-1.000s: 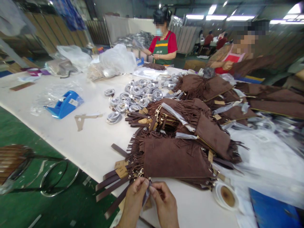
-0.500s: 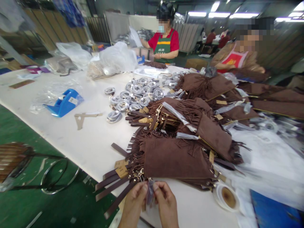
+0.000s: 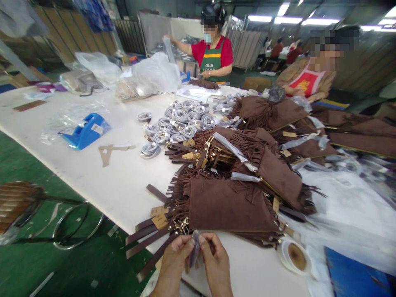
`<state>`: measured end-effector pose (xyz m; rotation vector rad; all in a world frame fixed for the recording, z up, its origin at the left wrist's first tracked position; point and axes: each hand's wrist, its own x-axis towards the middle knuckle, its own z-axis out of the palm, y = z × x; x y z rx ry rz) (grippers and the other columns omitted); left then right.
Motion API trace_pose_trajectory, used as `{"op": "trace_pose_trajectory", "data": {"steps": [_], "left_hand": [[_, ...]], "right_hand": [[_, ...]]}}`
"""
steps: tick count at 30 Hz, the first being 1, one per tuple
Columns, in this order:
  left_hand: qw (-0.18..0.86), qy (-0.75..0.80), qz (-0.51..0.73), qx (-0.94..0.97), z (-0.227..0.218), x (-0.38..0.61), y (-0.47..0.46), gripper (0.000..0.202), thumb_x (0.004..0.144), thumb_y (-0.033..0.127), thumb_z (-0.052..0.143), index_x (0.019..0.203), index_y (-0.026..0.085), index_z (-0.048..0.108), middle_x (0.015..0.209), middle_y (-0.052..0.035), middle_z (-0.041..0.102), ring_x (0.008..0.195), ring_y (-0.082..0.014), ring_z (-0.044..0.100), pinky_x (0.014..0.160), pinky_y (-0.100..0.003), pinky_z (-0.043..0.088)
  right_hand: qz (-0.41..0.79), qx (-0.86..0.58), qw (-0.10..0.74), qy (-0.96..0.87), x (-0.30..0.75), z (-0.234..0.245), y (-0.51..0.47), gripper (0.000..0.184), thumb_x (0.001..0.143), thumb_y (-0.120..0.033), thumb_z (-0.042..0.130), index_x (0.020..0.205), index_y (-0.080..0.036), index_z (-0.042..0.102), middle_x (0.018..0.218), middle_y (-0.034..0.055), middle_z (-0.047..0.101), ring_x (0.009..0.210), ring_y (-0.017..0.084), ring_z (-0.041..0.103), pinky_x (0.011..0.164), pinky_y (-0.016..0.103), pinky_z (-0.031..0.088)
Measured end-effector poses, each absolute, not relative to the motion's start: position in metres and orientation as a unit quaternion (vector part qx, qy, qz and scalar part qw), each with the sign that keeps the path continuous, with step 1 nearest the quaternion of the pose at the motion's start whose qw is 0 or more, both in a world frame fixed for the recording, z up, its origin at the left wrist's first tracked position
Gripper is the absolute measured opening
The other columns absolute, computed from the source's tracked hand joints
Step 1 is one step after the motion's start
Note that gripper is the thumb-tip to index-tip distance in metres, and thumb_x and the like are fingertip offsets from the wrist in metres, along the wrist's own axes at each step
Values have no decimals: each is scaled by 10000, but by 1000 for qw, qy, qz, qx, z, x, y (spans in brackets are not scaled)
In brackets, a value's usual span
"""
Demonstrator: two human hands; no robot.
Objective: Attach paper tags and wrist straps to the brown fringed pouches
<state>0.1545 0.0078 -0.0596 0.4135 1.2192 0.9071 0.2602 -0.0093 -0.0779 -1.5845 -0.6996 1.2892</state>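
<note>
At the table's near edge, my left hand (image 3: 177, 258) and my right hand (image 3: 213, 258) pinch a small plastic sleeve (image 3: 194, 249) between thumbs and fingers. The sleeve looks wrapped over the zipper pull of the top brown fringed bag (image 3: 232, 204), which lies flat on a stack just beyond my fingers. Brown wrist straps (image 3: 148, 243) and card tags (image 3: 160, 217) stick out from the stack's left side, close to my left hand. A roll of tape (image 3: 295, 255) rests to the right of the bag.
More brown fringed bags (image 3: 278, 169) are piled behind. Coiled grey straps (image 3: 179, 119) lie mid-table, with a blue tape dispenser (image 3: 85, 132) to the left. A stool (image 3: 20, 206) stands at left. Two co-workers, one in a green apron (image 3: 212, 66), work across the table.
My hands stay pinched on the sleeve, shifting only slightly. Across the table, the co-worker in green has raised a plastic bag with one arm stretched out. The view has shifted a little.
</note>
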Motion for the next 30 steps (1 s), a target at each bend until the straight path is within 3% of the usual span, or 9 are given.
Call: {"op": "trace_pose_trajectory", "data": {"steps": [5, 9, 15, 19, 27, 30], "left_hand": [[701, 550, 416, 182, -57, 156, 8, 390, 633, 437, 800, 844, 132, 683, 622, -30, 636, 579, -152, 581, 584, -242, 463], [692, 543, 439, 183, -53, 156, 9, 388, 648, 425, 795, 874, 132, 678, 716, -44, 659, 650, -154, 593, 642, -251, 468], [709, 520, 442, 176, -52, 156, 13, 315, 682, 407, 772, 831, 156, 652, 635, 6, 606, 521, -104, 513, 545, -216, 406], [735, 492, 431, 177, -56, 153, 15, 261, 732, 376, 740, 797, 153, 621, 677, -5, 616, 569, -106, 544, 561, -204, 408], [736, 496, 422, 186, -57, 147, 11, 309, 748, 387, 734, 894, 136, 628, 732, -36, 642, 611, -118, 563, 640, -238, 455], [723, 506, 431, 187, -57, 149, 12, 305, 738, 385, 740, 897, 148, 632, 714, -21, 634, 600, -116, 560, 625, -234, 451]], "right_hand": [[541, -631, 479, -282, 260, -80, -10, 324, 798, -505, 596, 802, -182, 608, 612, -13, 596, 497, 134, 518, 481, 228, 424], [502, -652, 466, -325, 261, -74, -9, 292, 817, -469, 592, 778, -180, 612, 651, -4, 626, 597, 146, 553, 562, 220, 433], [469, -666, 450, -366, 262, -65, -9, 275, 837, -457, 566, 817, -191, 635, 695, 6, 649, 638, 165, 580, 607, 233, 452], [470, -655, 453, -379, 263, -62, -9, 267, 845, -455, 560, 816, -199, 628, 706, 4, 664, 633, 165, 598, 615, 231, 453], [495, -642, 452, -372, 261, -60, -11, 261, 843, -450, 556, 787, -203, 621, 673, 0, 650, 630, 169, 596, 604, 231, 446], [447, -658, 430, -427, 262, -60, -12, 239, 879, -417, 519, 799, -213, 614, 736, 8, 643, 670, 170, 589, 643, 240, 433]]}}
